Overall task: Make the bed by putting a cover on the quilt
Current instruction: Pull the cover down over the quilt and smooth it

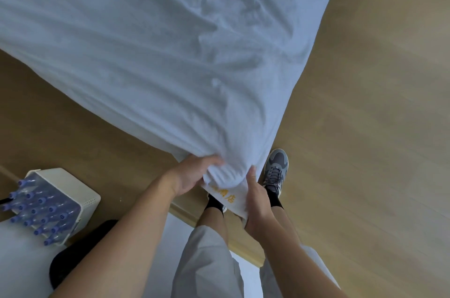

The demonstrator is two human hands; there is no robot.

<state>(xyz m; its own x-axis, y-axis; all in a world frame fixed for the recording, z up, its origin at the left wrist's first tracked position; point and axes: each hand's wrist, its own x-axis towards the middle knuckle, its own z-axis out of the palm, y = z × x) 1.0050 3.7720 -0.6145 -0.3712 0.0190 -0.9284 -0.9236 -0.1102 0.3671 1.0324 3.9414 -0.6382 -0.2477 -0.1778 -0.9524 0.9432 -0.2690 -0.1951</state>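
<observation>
left hand (pixel 192 176) & right hand (pixel 257 202) clutch the cover (pixel 170 54) corner; loose grip + tug could drop it.

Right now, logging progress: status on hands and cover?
Left hand and right hand grip one cover corner. Rest spread ahead. Bottle crate left, apart from it.

Both bare forearms reach forward and down, converging in front of the legs. The left grip (pixel 192 173) curls its fingers into a bunched white cloth corner (pixel 226 180) from the left, back of the hand upward. The right grip (pixel 257 202) pinches the same corner from the right (thumb along its edge, fingers hidden beneath).
</observation>
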